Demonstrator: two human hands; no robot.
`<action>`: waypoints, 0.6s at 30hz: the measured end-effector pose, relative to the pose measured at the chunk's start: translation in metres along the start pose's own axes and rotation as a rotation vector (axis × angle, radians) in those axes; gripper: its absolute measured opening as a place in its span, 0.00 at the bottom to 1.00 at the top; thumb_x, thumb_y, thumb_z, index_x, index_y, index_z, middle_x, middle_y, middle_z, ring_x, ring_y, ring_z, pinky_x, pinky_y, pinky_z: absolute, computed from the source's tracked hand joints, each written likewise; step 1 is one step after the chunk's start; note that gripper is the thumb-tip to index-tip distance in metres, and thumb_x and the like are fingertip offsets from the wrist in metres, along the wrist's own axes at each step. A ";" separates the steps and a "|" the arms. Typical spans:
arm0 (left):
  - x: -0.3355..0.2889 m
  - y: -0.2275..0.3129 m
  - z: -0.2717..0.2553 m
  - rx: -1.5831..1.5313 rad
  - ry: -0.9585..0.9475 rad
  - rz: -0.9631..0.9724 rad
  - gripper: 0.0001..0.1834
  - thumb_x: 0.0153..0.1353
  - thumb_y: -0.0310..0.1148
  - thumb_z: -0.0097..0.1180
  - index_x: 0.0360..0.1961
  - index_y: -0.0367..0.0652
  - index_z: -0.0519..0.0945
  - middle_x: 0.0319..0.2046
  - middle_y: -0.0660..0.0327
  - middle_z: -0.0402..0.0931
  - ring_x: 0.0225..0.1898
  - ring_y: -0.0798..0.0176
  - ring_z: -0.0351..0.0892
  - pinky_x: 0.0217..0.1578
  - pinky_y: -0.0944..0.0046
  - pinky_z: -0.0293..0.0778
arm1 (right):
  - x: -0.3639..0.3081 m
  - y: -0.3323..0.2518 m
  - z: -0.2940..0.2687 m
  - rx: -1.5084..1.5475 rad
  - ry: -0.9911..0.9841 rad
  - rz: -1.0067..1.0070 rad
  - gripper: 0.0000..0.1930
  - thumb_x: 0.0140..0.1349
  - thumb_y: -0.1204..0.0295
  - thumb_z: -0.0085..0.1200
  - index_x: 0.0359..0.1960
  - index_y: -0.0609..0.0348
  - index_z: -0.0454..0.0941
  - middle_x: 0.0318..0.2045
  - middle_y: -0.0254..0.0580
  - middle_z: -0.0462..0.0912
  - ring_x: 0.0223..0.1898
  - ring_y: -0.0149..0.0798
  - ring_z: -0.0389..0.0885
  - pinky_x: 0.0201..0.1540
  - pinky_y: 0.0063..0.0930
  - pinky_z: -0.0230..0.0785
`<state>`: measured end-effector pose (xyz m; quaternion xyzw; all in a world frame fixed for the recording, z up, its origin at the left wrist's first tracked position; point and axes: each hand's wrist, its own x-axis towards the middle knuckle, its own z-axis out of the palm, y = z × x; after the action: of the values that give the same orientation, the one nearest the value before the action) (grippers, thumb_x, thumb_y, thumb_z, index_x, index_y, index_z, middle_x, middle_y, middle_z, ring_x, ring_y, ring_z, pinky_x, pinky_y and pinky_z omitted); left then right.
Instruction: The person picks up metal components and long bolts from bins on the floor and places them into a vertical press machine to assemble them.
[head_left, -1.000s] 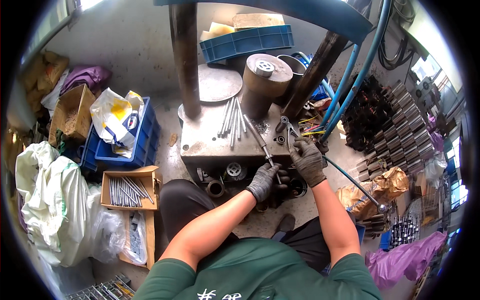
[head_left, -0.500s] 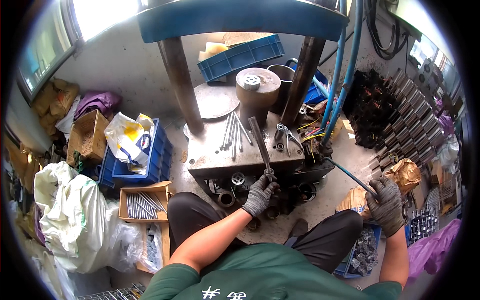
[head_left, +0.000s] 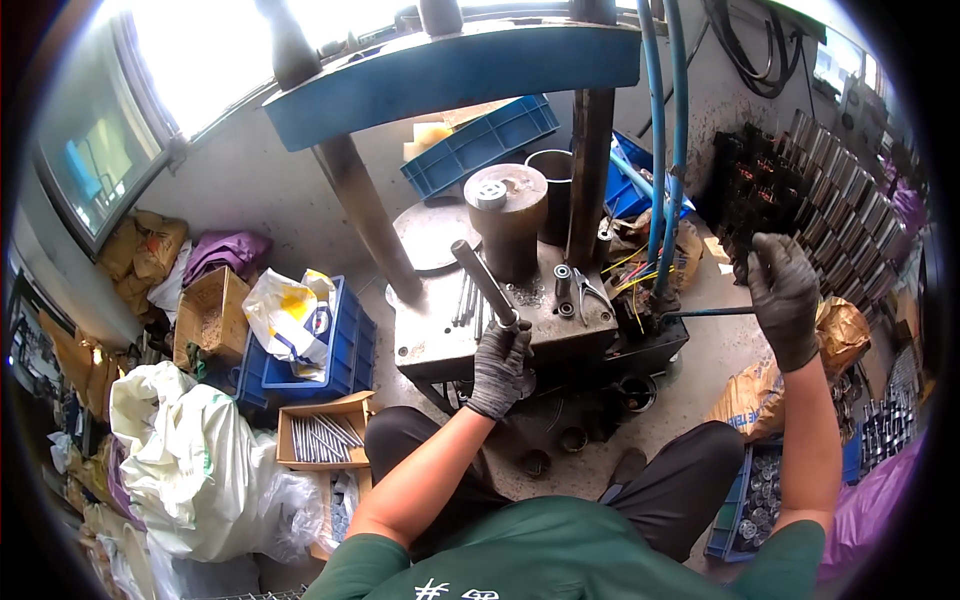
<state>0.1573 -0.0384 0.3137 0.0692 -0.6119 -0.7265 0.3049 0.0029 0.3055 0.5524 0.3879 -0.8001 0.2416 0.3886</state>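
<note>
Firmly wrapped around a dull metal shaft (head_left: pixel 484 283), the gloved left hand (head_left: pixel 500 370) holds the piece by its near end, fingers folded about it just in front of a steel work table (head_left: pixel 430 335). The shaft rises from the fist and leans toward the upper left, its far end showing beside a thick metal pedestal (head_left: pixel 515 235). The left forearm slants up from the lower edge, elbow bent, the wrist nearly in line with it.

At the other side, the gloved right hand (head_left: pixel 785 300) is raised well apart from the shaft, its forearm almost upright and its fingers loosely curled. A thin blue lever (head_left: pixel 710 312) reaches the edge of that glove; whether the fingers grip it cannot be told.

Beyond the left fist, slim metal rods (head_left: pixel 468 300) lie on the table, partly hidden by the shaft. Pliers (head_left: pixel 592 288) rest farther right, next to a small upright cylinder (head_left: pixel 562 285). A slotted round disc (head_left: pixel 490 195) sits on top of the pedestal, and a blue crossbeam (head_left: pixel 460 75) spans the posts above. Down to the left, a cardboard box (head_left: pixel 357 402) contains more slim rods; near the right knee stands a blue bin (head_left: pixel 728 515) of metal parts.
</note>
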 end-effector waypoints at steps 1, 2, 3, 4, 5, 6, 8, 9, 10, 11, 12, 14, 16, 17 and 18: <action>0.014 0.008 -0.002 -0.043 0.014 0.075 0.12 0.74 0.31 0.60 0.54 0.38 0.77 0.37 0.63 0.81 0.36 0.70 0.80 0.40 0.67 0.79 | 0.012 0.007 0.007 0.030 0.004 0.053 0.09 0.64 0.79 0.60 0.45 0.65 0.82 0.39 0.51 0.85 0.41 0.52 0.85 0.46 0.39 0.79; 0.031 0.017 -0.006 -0.087 0.027 0.149 0.12 0.74 0.30 0.60 0.54 0.38 0.77 0.37 0.62 0.81 0.37 0.68 0.82 0.42 0.66 0.80 | 0.023 0.013 0.013 0.020 0.015 0.048 0.09 0.64 0.78 0.60 0.45 0.64 0.83 0.39 0.50 0.85 0.41 0.52 0.85 0.46 0.39 0.79; 0.047 0.030 -0.008 -0.054 0.021 0.155 0.11 0.74 0.28 0.59 0.54 0.37 0.78 0.38 0.61 0.82 0.39 0.66 0.83 0.43 0.65 0.81 | 0.034 0.019 0.016 0.002 0.025 0.044 0.08 0.64 0.77 0.60 0.45 0.64 0.83 0.39 0.50 0.85 0.41 0.52 0.86 0.46 0.38 0.79; 0.063 0.048 -0.013 -0.013 0.018 0.162 0.11 0.73 0.26 0.59 0.54 0.36 0.78 0.40 0.60 0.83 0.40 0.65 0.84 0.45 0.64 0.82 | 0.043 0.023 0.021 -0.047 0.044 -0.015 0.08 0.65 0.76 0.60 0.44 0.62 0.83 0.39 0.50 0.85 0.41 0.51 0.86 0.45 0.38 0.79; 0.078 0.065 -0.017 -0.019 0.043 0.162 0.09 0.72 0.23 0.59 0.52 0.35 0.78 0.41 0.58 0.84 0.41 0.64 0.84 0.45 0.64 0.82 | 0.050 0.019 0.024 -0.008 -0.047 0.085 0.08 0.65 0.74 0.60 0.44 0.60 0.84 0.39 0.48 0.85 0.41 0.51 0.86 0.46 0.38 0.80; 0.094 0.073 -0.025 -0.048 0.066 0.161 0.11 0.71 0.21 0.58 0.53 0.34 0.78 0.41 0.56 0.84 0.43 0.60 0.86 0.49 0.61 0.83 | 0.053 0.028 0.033 -0.093 0.006 0.017 0.08 0.64 0.73 0.61 0.44 0.58 0.84 0.38 0.48 0.85 0.40 0.51 0.86 0.46 0.39 0.80; 0.126 0.090 -0.039 -0.169 -0.004 0.211 0.12 0.71 0.20 0.57 0.54 0.34 0.79 0.46 0.54 0.83 0.49 0.56 0.87 0.52 0.58 0.86 | 0.059 0.034 0.039 -0.104 -0.019 0.029 0.09 0.64 0.71 0.61 0.43 0.58 0.85 0.38 0.48 0.85 0.40 0.51 0.86 0.45 0.41 0.80; 0.140 0.095 -0.041 -0.083 -0.001 0.258 0.12 0.71 0.19 0.56 0.55 0.34 0.79 0.46 0.54 0.83 0.50 0.56 0.87 0.53 0.58 0.86 | 0.059 0.036 0.039 -0.108 -0.013 0.038 0.09 0.64 0.71 0.61 0.43 0.58 0.85 0.38 0.48 0.85 0.40 0.51 0.86 0.45 0.41 0.80; 0.154 0.100 -0.042 0.003 0.001 0.306 0.13 0.72 0.19 0.56 0.55 0.33 0.78 0.47 0.53 0.83 0.50 0.55 0.87 0.53 0.58 0.86 | 0.058 0.038 0.039 -0.108 -0.018 0.038 0.08 0.64 0.70 0.61 0.43 0.58 0.85 0.38 0.48 0.85 0.39 0.51 0.86 0.45 0.41 0.80; 0.177 0.100 -0.061 -0.175 -0.061 0.244 0.13 0.71 0.18 0.55 0.55 0.34 0.79 0.47 0.53 0.83 0.50 0.55 0.86 0.53 0.59 0.86 | 0.059 0.035 0.041 -0.096 -0.019 0.033 0.08 0.65 0.70 0.61 0.43 0.58 0.85 0.37 0.48 0.85 0.39 0.51 0.86 0.45 0.41 0.80; 0.189 0.109 -0.055 -0.334 -0.091 0.161 0.17 0.71 0.16 0.55 0.59 0.34 0.75 0.46 0.52 0.84 0.49 0.56 0.86 0.52 0.59 0.86 | 0.058 0.035 0.039 -0.100 -0.017 0.039 0.08 0.65 0.70 0.61 0.43 0.58 0.85 0.37 0.48 0.85 0.39 0.51 0.86 0.45 0.41 0.80; 0.193 0.121 -0.028 -0.011 -0.016 0.274 0.23 0.69 0.16 0.56 0.63 0.36 0.69 0.43 0.52 0.83 0.45 0.62 0.83 0.49 0.65 0.83 | 0.058 0.032 0.034 -0.069 -0.070 0.082 0.08 0.65 0.69 0.61 0.42 0.58 0.85 0.37 0.47 0.85 0.39 0.51 0.86 0.45 0.41 0.80; 0.211 0.120 -0.020 -0.016 -0.051 0.268 0.26 0.69 0.16 0.56 0.66 0.37 0.65 0.43 0.52 0.83 0.45 0.62 0.83 0.48 0.66 0.83 | 0.057 0.030 0.029 -0.083 -0.079 0.101 0.09 0.65 0.68 0.60 0.42 0.58 0.85 0.37 0.47 0.85 0.39 0.51 0.86 0.46 0.42 0.80; 0.218 0.120 -0.019 -0.015 -0.075 0.262 0.29 0.69 0.16 0.56 0.68 0.39 0.62 0.42 0.52 0.82 0.45 0.63 0.83 0.46 0.66 0.84 | 0.056 0.029 0.030 -0.083 -0.097 0.111 0.09 0.65 0.68 0.60 0.42 0.59 0.85 0.37 0.48 0.85 0.40 0.51 0.86 0.46 0.42 0.80; 0.224 0.118 -0.018 -0.011 -0.076 0.264 0.29 0.69 0.16 0.56 0.68 0.39 0.62 0.42 0.52 0.82 0.45 0.63 0.83 0.46 0.66 0.84 | 0.056 0.029 0.030 -0.082 -0.115 0.121 0.10 0.65 0.67 0.60 0.42 0.59 0.84 0.37 0.48 0.85 0.40 0.51 0.86 0.46 0.42 0.80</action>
<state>0.0283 -0.1795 0.4806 -0.0411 -0.6225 -0.6857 0.3749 -0.0558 0.2773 0.5776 0.3356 -0.8524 0.2089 0.3423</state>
